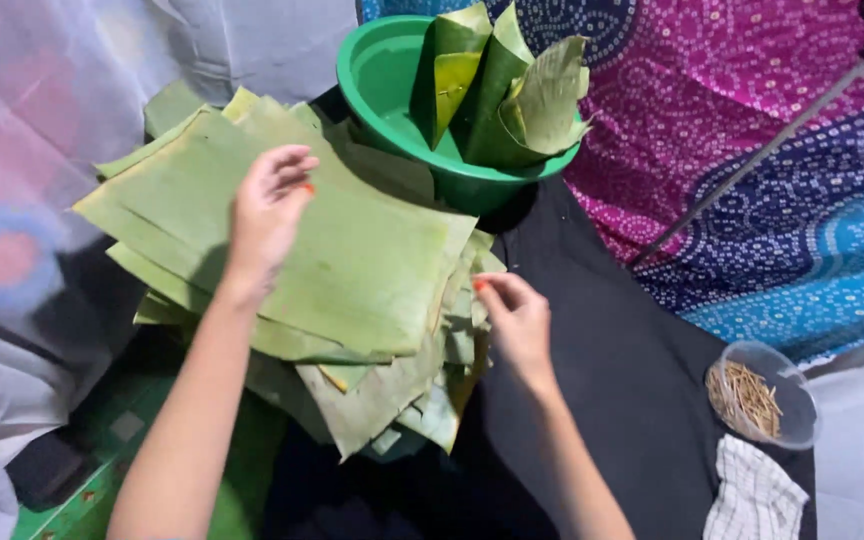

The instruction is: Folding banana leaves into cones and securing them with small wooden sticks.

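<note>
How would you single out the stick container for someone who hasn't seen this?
Start at the green bowl of folded leaves up top, then go down to the lower right corner. The clear container sits above a checked cloth; it alone holds thin tan sticks.

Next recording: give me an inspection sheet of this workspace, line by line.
Surface: black cloth over patterned fabric.
Job's things: stack of flat green leaves; folded leaf cones in a green bowl.
Clutter: clear container of small sticks; checked cloth.
Hands: left hand flat on the top leaf; right hand at the stack's right edge.
Cables: nothing seen.
Surroundings: grey sheet; thin rod.
</note>
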